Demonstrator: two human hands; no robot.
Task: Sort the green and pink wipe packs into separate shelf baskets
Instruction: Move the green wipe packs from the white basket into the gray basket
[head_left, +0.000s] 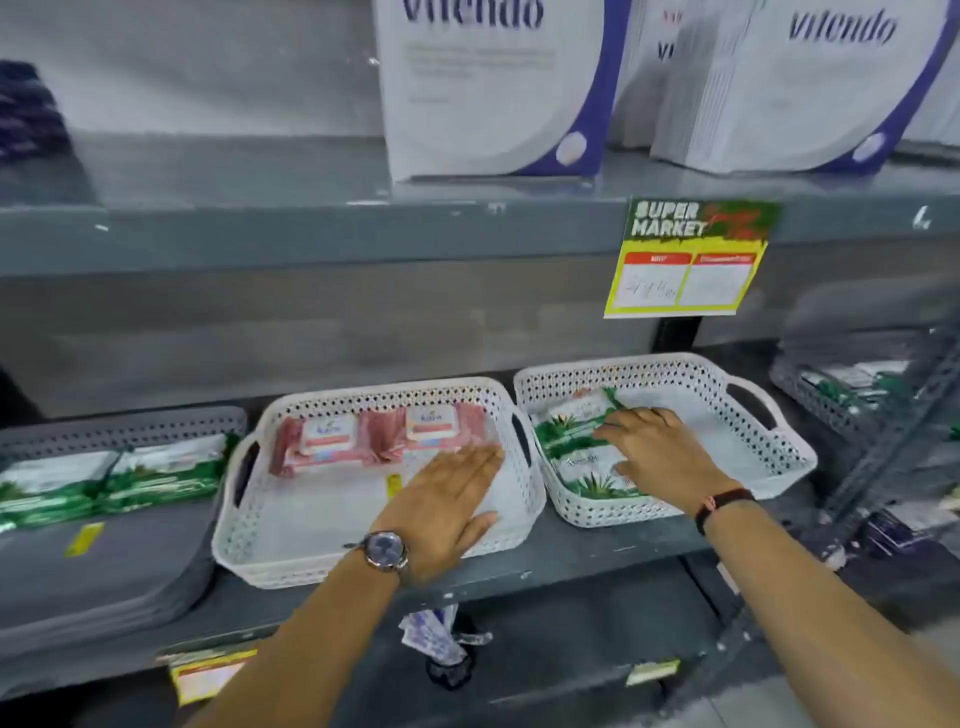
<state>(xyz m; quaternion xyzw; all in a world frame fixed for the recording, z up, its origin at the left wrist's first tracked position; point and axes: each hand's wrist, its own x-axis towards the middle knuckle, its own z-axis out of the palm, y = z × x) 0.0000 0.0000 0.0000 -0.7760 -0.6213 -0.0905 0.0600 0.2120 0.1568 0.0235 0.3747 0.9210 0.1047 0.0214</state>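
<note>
The grey shelf carried everything. Left of the right-hand white basket sat its twin, holding two pink packs at the back, apparently sorted. The green packs lay in the right-hand basket's left half. The left hand rested flat, fingers together; the right hand pressed the green packs, fingers spread. Further left, a grey tray held more green packs; nothing obstructed.

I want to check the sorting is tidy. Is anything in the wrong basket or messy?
Nothing is mixed in the two white baskets: the pink packs lie in the left white basket, the green packs in the right white basket. More green packs still lie on the grey trays at far left.
</note>
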